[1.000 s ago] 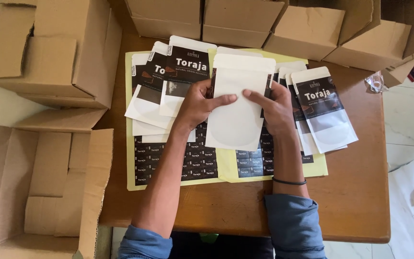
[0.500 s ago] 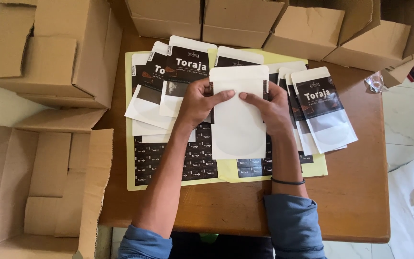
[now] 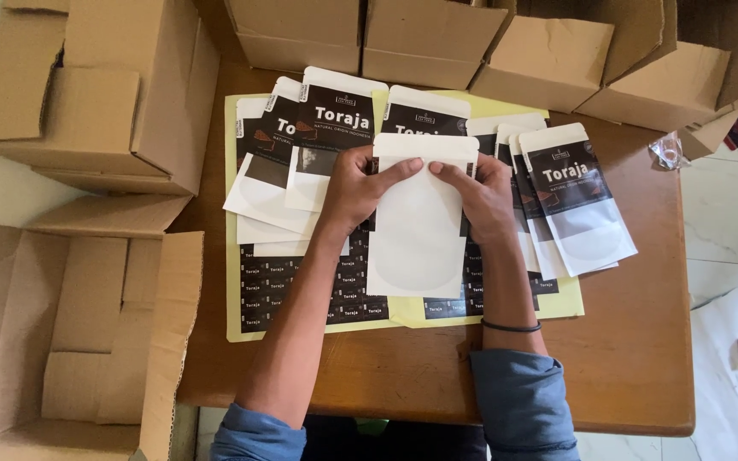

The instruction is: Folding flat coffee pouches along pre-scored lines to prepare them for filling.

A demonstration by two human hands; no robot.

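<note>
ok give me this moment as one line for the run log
left hand: pressing blank white pouch | right hand: pressing same pouch | under it: yellow label sheets | sides: labelled pouches | around: cardboard boxes

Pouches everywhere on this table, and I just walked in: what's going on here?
A person sits at a wooden table ringed by open cardboard boxes. Both hands hold a blank white pouch flat over yellow sticker sheets: the left hand and right hand press near its top edge. Pouches with dark labels lie fanned in a left stack and a right stack.
</note>
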